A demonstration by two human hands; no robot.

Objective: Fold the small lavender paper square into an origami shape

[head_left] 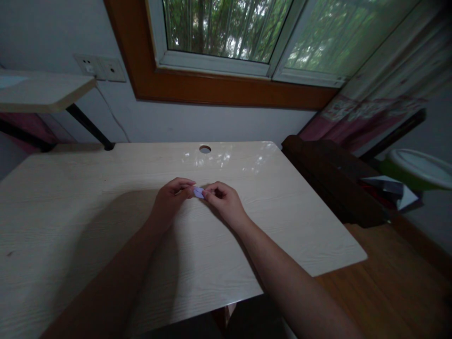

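Between my two hands is a small pale lilac piece of folded paper (198,192), held just above the desk or touching it; I cannot tell which. My left hand (174,195) pinches its left end between thumb and fingers. At the right end, the thumb and fingertips of my right hand (223,197) close on the same paper. The fingers cover both ends, so only the middle part shows. Under both hands lies the light wood-grain desk (282,202).
A round cable hole (205,149) pierces the desk near its back edge. To the left, a raised shelf (45,92) stands on black legs. Beyond the right edge are a dark brown wooden piece of furniture (328,174) and a green container with a white lid (420,167). A window (226,33) is behind.
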